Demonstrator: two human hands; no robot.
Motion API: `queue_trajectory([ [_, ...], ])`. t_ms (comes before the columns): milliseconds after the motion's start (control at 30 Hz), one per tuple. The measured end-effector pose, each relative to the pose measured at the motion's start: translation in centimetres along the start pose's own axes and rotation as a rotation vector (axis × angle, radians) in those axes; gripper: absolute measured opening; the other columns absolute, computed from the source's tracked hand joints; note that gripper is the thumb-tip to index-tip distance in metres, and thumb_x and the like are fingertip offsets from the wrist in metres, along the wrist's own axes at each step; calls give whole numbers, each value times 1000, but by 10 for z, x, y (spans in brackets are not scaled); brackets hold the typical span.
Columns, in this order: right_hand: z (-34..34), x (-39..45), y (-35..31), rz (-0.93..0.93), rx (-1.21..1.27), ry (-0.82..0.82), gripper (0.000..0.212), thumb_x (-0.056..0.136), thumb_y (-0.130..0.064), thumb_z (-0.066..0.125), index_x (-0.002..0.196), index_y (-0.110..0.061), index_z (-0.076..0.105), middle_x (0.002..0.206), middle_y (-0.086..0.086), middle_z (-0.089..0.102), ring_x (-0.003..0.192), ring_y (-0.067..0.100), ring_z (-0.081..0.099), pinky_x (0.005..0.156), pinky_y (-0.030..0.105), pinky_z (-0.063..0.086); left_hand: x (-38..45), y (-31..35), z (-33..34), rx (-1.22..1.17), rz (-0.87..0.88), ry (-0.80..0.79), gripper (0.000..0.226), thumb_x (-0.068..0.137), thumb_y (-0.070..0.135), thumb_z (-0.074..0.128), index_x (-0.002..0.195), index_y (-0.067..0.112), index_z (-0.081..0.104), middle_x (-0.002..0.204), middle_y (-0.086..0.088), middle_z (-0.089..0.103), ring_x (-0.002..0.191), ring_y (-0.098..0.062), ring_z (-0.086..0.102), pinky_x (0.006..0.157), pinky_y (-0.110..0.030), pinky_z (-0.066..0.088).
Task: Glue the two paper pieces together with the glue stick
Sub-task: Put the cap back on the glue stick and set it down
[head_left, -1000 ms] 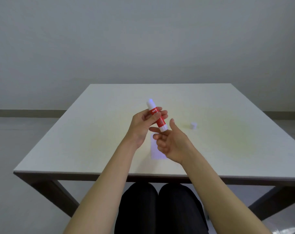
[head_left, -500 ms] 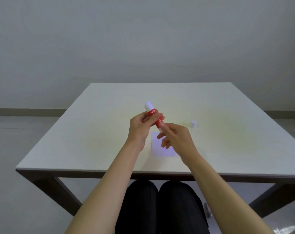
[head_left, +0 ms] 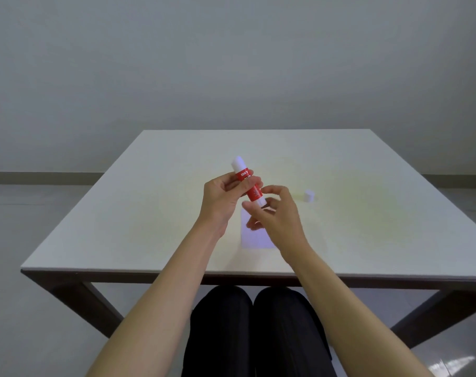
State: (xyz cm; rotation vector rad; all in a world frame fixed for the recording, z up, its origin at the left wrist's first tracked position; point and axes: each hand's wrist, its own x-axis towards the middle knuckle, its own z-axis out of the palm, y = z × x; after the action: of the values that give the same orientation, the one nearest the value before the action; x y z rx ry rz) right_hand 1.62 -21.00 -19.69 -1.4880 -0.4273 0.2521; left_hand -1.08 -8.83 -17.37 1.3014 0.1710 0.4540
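Note:
My left hand (head_left: 220, 197) holds a red-and-white glue stick (head_left: 251, 189) above the table, tilted, with its uncapped white tip pointing up and away. My right hand (head_left: 281, 221) has thumb and forefinger pinched round the stick's white bottom end. Under both hands a small white paper piece (head_left: 254, 238) lies flat on the table, partly hidden by my right hand. I see only one sheet and cannot tell whether a second lies with it.
The stick's small white cap (head_left: 309, 196) stands on the white table (head_left: 149, 213) to the right of my hands. The table's front edge runs just above my knees. A plain wall stands behind the table.
My right hand has turned from palm-up beneath the stick to fingers pinching its bottom end. The left hand keeps hold of the stick in nearly the same place.

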Motion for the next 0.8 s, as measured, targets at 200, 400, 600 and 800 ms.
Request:
queue_trajectory([
  [200,-8,4,-13,473,542,-294,46,97,-42,43,83,-4,65,56,4,62,44,16,55,47,23,49,-3,5,-1,12,11,-11,9,80,14,71,89,13,71,81,0,77,81,-16,73,71,-19,55],
  [400,9,-7,10,-420,-284,317,18,82,-16,70,89,-16,54,74,-6,63,63,12,57,59,10,43,-3,7,8,-59,24,-7,7,81,13,70,88,12,71,81,-1,77,82,-18,73,78,-23,57],
  [600,-4,3,-17,403,412,-152,54,95,-51,41,91,-4,67,58,7,64,45,19,55,47,23,49,-3,6,2,-19,16,24,8,80,14,71,88,12,71,80,0,77,81,-18,73,77,-23,55],
  [800,6,1,3,-259,-81,186,9,89,-17,62,86,-9,59,71,0,65,61,11,60,61,19,50,-2,6,2,-56,24,51,8,77,14,74,85,14,73,80,-2,77,82,-20,72,85,-27,55],
])
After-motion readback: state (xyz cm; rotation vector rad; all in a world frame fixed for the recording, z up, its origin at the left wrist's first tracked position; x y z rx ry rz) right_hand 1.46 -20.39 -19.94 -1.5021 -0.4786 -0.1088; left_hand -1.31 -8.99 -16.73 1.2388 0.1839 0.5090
